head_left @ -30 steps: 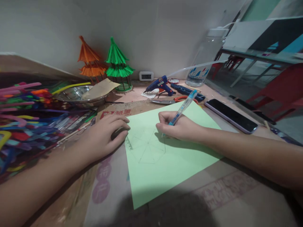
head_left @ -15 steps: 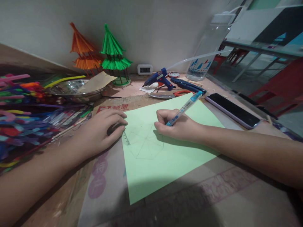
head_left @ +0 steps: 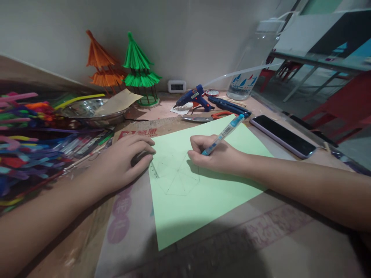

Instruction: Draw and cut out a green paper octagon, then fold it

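Note:
A pen with a clear barrel and blue ends [head_left: 223,133] is in the closed fingers of my right hand [head_left: 213,152], above a pale green sheet of paper [head_left: 220,197]. The pen's tip is hidden behind my fingers. Faint lines on the sheet form a many-sided outline with spokes crossing at its middle. At the sheet's left edge lies my left hand [head_left: 133,156], its fingers curled, with thumb and fingertips close together. From under them a clear ruler with markings [head_left: 154,170] sticks out over the paper; the grip itself is partly hidden.
Behind the paper lie pliers [head_left: 223,114], a blue glue gun [head_left: 194,98] and a dark blue tool [head_left: 228,106]. A phone [head_left: 282,135] lies right, a bottle [head_left: 243,73] behind. Left are a metal bowl [head_left: 84,112], pipe cleaners [head_left: 17,154] and two tiered models [head_left: 139,61].
The view has shifted slightly. Both hands stay nearly where they were, my right hand still holding the pen over the drawn outline.

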